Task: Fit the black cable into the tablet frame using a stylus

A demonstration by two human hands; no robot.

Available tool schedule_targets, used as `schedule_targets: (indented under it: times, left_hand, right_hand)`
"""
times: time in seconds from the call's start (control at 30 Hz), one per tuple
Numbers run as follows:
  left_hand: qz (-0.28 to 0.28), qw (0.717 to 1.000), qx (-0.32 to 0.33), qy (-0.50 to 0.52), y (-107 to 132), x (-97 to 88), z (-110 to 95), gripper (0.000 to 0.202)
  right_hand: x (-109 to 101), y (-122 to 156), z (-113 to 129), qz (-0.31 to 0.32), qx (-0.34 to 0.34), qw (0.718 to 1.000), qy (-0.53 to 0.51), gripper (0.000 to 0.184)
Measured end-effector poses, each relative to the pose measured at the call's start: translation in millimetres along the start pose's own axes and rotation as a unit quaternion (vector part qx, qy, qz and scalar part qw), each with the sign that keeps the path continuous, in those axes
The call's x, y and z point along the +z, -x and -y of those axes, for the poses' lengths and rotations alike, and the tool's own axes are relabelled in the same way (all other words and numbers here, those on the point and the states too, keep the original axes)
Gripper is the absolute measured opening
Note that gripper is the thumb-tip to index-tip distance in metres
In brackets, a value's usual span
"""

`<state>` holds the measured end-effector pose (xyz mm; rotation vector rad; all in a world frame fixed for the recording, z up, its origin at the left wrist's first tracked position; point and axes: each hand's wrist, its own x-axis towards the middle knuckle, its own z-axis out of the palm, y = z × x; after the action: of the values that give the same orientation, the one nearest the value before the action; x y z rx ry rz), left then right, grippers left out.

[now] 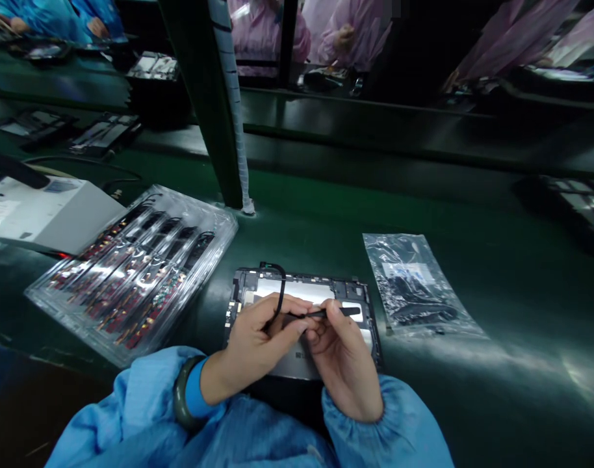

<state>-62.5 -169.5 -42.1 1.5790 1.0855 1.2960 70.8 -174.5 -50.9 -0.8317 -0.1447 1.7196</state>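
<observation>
An opened tablet chassis (pixel 348 291) lies on the dark green bench in front of me, its inner frame and silver plate showing. My left hand (pixel 255 348) is closed over its left half and pinches a thin black cable (pixel 280 286) that loops up from the top edge. My right hand (pixel 343 364) is closed on a slim black tool (pixel 336 312), held level over the chassis with its tip meeting my left fingers. Both wrists wear blue sleeves, and a dark band sits on the left one.
A clear plastic tray (pixel 136 270) of several long circuit strips lies to the left, with a white box (pixel 43 211) behind it. A clear bag of small black parts (pixel 414 286) rests at the right. A dark post (pixel 219 104) rises behind. Other people in pink and blue work beyond.
</observation>
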Motion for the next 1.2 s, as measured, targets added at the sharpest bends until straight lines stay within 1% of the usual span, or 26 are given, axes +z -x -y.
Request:
schedule_targets:
  times: [0.13, 0.33, 0.53, 0.7, 0.87, 1.03, 1.2]
  left_hand:
    - [0.011, 0.999, 0.042, -0.017, -1.0, -0.5, 1.0, 0.013]
    - [0.015, 0.999, 0.049, -0.007, -0.4, -0.1, 4.5, 0.018]
    - [0.026, 0.998, 0.06, -0.006, 0.5, -1.4, 7.3, 0.023]
    - [0.018, 0.996, 0.079, -0.026, 0.0, -0.9, 6.6, 0.021]
    - [0.01, 0.996, 0.084, -0.038, -0.5, -0.8, 6.2, 0.016]
    - [0.014, 0.995, 0.083, -0.05, -1.0, -1.7, 6.4, 0.013]
    - [0.016, 0.995, 0.086, -0.047, -0.8, -1.4, 6.4, 0.014]
  right_hand:
    - [1.4, -3.0, 1.1, -0.036, 0.067, 0.996, -0.039, 0.03]
    - [1.5, -3.5, 1.4, -0.056, 0.116, 0.99, -0.048, 0.033]
    - [3.2, -6.4, 2.7, -0.088, 0.126, 0.987, -0.051, 0.036]
    - [-0.3, -5.6, 0.8, -0.075, 0.152, 0.983, -0.074, 0.033]
    - [-4.9, -5.9, -0.8, -0.067, 0.17, 0.979, -0.086, 0.032]
    - [-4.9, -5.9, 0.1, -0.063, 0.166, 0.98, -0.094, 0.031]
    - [-5.0, -5.0, -1.2, -0.058, 0.168, 0.979, -0.099, 0.031]
